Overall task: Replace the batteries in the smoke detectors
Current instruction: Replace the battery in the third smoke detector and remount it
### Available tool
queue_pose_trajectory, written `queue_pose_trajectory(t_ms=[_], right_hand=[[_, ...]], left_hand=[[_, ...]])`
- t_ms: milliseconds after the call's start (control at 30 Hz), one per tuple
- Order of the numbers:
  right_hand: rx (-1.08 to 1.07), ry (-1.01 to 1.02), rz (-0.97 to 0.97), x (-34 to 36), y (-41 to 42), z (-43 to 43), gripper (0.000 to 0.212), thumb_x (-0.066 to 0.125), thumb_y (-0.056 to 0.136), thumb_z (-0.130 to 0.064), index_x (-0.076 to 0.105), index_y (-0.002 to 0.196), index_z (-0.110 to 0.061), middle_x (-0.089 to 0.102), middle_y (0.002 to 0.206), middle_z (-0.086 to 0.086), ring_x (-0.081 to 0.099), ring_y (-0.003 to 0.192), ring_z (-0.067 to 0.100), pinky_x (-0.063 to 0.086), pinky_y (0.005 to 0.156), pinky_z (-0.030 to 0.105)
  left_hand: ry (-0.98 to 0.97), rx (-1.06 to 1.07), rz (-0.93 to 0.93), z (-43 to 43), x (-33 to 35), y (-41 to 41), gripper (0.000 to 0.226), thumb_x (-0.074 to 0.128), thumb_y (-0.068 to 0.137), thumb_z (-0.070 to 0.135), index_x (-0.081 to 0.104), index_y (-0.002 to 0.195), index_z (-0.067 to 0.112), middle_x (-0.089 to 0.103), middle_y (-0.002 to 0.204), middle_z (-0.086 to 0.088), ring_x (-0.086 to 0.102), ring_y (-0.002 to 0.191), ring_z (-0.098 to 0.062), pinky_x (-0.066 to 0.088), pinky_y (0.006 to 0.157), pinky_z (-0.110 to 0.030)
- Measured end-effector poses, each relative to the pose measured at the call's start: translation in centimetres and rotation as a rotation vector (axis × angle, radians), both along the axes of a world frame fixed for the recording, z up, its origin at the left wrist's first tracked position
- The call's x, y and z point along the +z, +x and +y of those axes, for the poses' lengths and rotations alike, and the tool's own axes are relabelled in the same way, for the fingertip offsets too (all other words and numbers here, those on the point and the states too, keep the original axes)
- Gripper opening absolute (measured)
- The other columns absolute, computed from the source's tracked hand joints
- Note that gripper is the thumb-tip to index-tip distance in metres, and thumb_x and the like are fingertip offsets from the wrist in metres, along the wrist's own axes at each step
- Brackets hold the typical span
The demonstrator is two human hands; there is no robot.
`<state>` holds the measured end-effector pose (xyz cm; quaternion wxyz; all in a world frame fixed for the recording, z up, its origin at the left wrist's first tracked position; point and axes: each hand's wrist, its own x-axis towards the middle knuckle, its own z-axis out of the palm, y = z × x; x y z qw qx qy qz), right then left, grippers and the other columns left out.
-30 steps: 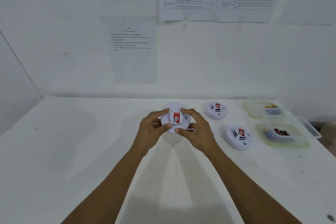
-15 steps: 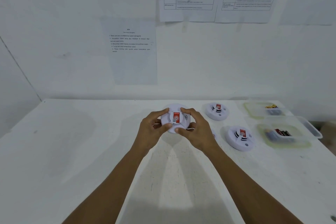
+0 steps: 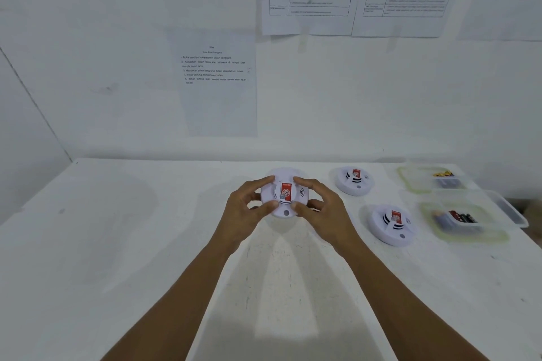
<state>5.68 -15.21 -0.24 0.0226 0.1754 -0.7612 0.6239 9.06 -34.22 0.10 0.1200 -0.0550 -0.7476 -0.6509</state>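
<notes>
White detector (image 3: pixel 284 195), rim gripped between left hand (image 3: pixel 240 214) and right hand (image 3: pixel 328 214).

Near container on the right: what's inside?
The near container holds small dark and red batteries, it seems, with a greyish item beside them. The cloudy wall blurs them: count and type cannot be told, and whatever lies beneath them is covered.

both hands (image 3: pixel 289 214) gripping round white smoke detector (image 3: pixel 284 192) above table (image 3: pixel 146 243)

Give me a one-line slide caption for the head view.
Left hand and right hand grip a smoke detector over the table; far detector and near detector lie to its right.
</notes>
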Motion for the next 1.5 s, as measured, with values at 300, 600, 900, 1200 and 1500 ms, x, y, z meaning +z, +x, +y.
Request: queue_pose_trajectory(t_ms=[300,600,900,1200,1500], right_hand=[[0.015,-0.099,-0.098,-0.32,-0.18,0.61,0.034,0.071,0.087,-0.012,0.067,0.120,-0.019,0.061,0.129,0.005,0.069,0.101,0.027,0.060,0.080,0.045],[0.017,-0.106,-0.102,-0.10,0.23,0.50,0.032,0.070,0.088,-0.010,0.068,0.118,-0.017,0.062,0.127,0.002,0.070,0.097,0.026,0.061,0.077,0.042],[0.006,-0.098,-0.091,-0.01,0.35,0.40,0.031,0.071,0.087,-0.011,0.068,0.117,-0.018,0.061,0.127,0.003,0.069,0.099,0.025,0.061,0.076,0.044],[-0.012,-0.048,-0.072,0.20,0.46,0.42,0.033,0.071,0.087,-0.014,0.067,0.120,-0.019,0.061,0.127,0.004,0.068,0.099,0.023,0.061,0.077,0.043],[-0.027,-0.022,-0.076,0.06,0.60,0.40,0.033,0.071,0.088,-0.017,0.067,0.120,-0.022,0.061,0.127,0.002,0.068,0.101,0.022,0.061,0.079,0.043]], left_hand=[[0.001,-0.024,-0.037,0.01,-0.21,0.10,0.040,0.074,0.085,0.019,0.065,0.123,0.030,0.064,0.122,0.012,0.064,0.106,-0.016,0.054,0.095,-0.041],[-0.039,-0.003,-0.025,0.23,-0.44,0.25,0.037,0.071,0.087,0.019,0.065,0.122,0.028,0.065,0.124,0.010,0.063,0.110,-0.015,0.054,0.096,-0.039],[-0.037,0.006,-0.019,0.33,-0.36,0.33,0.033,0.069,0.088,0.017,0.065,0.119,0.029,0.063,0.127,0.006,0.060,0.114,-0.017,0.053,0.097,-0.033],[-0.041,0.017,-0.019,0.49,-0.41,0.30,0.034,0.069,0.088,0.019,0.065,0.121,0.028,0.062,0.126,0.010,0.060,0.113,-0.014,0.053,0.095,-0.026],[-0.049,0.018,-0.008,0.43,-0.60,0.32,0.033,0.069,0.089,0.020,0.064,0.117,0.035,0.063,0.125,0.012,0.060,0.113,-0.011,0.053,0.094,-0.027]])
